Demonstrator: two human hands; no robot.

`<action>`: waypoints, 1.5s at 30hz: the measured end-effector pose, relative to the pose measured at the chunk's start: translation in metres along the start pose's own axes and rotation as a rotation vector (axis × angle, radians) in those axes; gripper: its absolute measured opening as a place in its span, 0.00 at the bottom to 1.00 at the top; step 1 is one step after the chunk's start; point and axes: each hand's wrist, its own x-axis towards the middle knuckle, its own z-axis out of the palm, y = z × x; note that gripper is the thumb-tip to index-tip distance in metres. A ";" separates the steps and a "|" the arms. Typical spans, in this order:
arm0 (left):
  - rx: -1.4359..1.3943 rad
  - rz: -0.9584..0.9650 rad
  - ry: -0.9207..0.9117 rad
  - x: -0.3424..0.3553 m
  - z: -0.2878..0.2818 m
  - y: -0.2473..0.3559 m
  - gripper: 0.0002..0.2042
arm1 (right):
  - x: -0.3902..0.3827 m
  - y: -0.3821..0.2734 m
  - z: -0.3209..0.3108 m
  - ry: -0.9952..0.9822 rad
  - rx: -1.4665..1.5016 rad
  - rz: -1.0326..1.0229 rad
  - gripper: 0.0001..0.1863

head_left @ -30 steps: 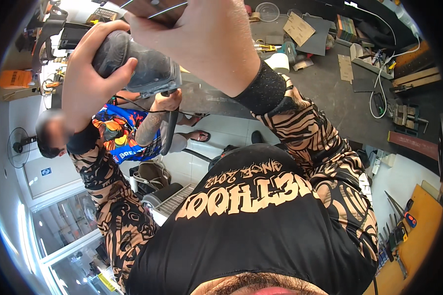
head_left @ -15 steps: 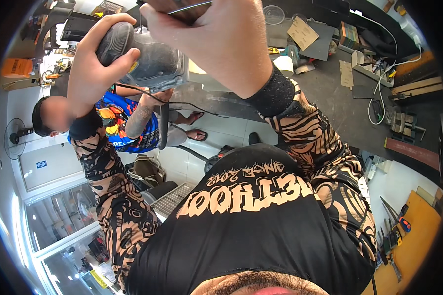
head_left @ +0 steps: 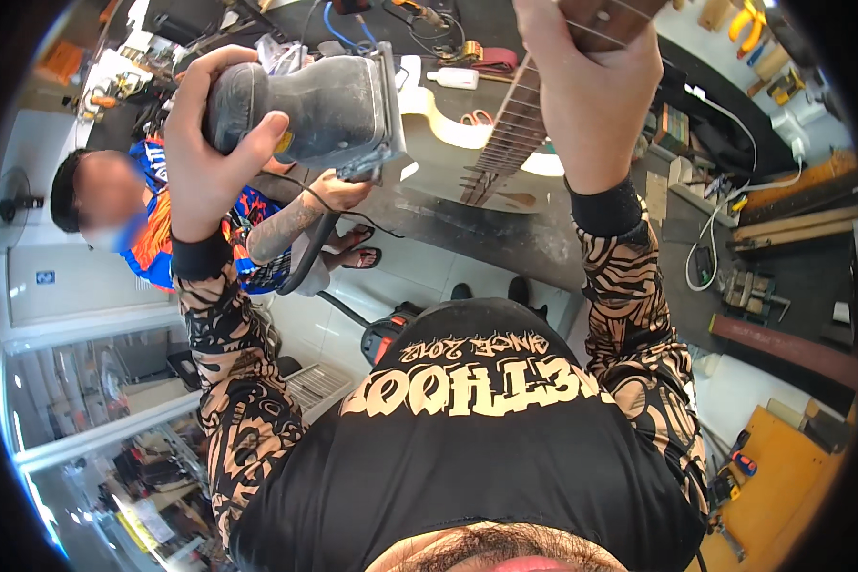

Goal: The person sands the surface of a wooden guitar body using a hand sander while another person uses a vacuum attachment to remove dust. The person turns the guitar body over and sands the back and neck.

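Note:
My left hand [head_left: 214, 167] grips a dark, dusty power sander [head_left: 324, 110] by its rounded top at the upper left. Just under the sander, a co-worker's tattooed hand [head_left: 343, 191] is by the black hose [head_left: 315, 253], fingers wrapped near it. My right hand [head_left: 596, 105], at the upper right, is closed round a dark wooden guitar neck [head_left: 505, 129] with metal frets, angled down toward the bench. A pale curved piece [head_left: 424, 105] lies behind the neck; I cannot make out what it is.
The dark workbench [head_left: 415, 214] holds a white bottle [head_left: 453, 78], cables, a white power strip [head_left: 786, 126] and clamps [head_left: 748, 296]. The co-worker [head_left: 148, 219] sits at left. A vacuum [head_left: 377, 334] is on the tiled floor; tools hang on a wooden board [head_left: 772, 477].
My right hand has moved rightward, away from the sander, with the guitar neck, which now shows along its length. My left hand and the sander have shifted slightly right; the co-worker's head appears higher.

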 end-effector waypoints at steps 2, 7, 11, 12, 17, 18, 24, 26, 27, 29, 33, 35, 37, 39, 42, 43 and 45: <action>-0.048 -0.014 0.080 -0.021 -0.018 0.010 0.28 | -0.004 0.021 -0.011 -0.204 -0.033 -0.180 0.16; 0.071 -0.126 0.117 -0.100 -0.057 0.042 0.30 | -0.003 0.024 0.004 -0.028 -0.146 -0.154 0.15; 0.224 -0.243 0.013 -0.162 -0.065 0.075 0.30 | -0.016 0.001 0.021 -0.013 -0.138 -0.104 0.16; 0.276 -0.256 -0.042 -0.172 -0.062 0.083 0.31 | -0.015 -0.004 0.019 -0.038 -0.155 -0.116 0.16; 0.524 -0.327 -0.382 -0.226 -0.039 0.113 0.40 | -0.028 -0.022 0.023 -0.057 -0.133 -0.091 0.16; 0.549 -0.349 -0.449 -0.234 -0.036 0.118 0.42 | -0.030 -0.026 0.023 -0.020 -0.162 -0.093 0.16; 0.605 -0.387 -0.758 -0.293 -0.009 0.110 0.43 | -0.025 -0.010 0.020 -0.050 -0.092 -0.142 0.19; 0.597 -0.366 -0.777 -0.324 -0.005 0.101 0.42 | -0.024 -0.012 0.022 -0.043 -0.075 -0.154 0.18; 0.576 -0.411 -0.833 -0.336 0.000 0.095 0.41 | -0.022 -0.011 0.021 -0.051 -0.088 -0.151 0.18; 0.516 -0.479 -0.867 -0.355 0.009 0.083 0.38 | -0.020 -0.006 0.021 -0.065 -0.153 -0.106 0.20; 0.394 -0.589 -0.735 -0.401 0.035 0.044 0.34 | -0.013 0.009 0.019 -0.031 -0.129 -0.168 0.21; 0.343 -0.676 -0.729 -0.414 0.049 0.030 0.35 | -0.014 0.018 0.020 -0.002 -0.138 -0.193 0.24; 0.285 -0.808 -0.693 -0.436 0.060 0.018 0.35 | -0.014 0.027 0.018 0.018 -0.137 -0.213 0.33; 0.253 -0.831 -0.649 -0.458 0.080 0.009 0.35 | -0.010 0.032 0.017 0.028 -0.183 -0.221 0.34; 0.228 -0.914 -0.621 -0.502 0.096 0.000 0.34 | -0.019 0.030 0.020 0.044 -0.225 -0.222 0.35; 0.224 -0.945 -0.620 -0.516 0.101 -0.001 0.34 | -0.021 0.030 0.022 0.048 -0.223 -0.223 0.35; 0.217 -1.004 -0.659 -0.538 0.107 -0.002 0.33 | -0.023 0.027 0.022 0.046 -0.248 -0.219 0.36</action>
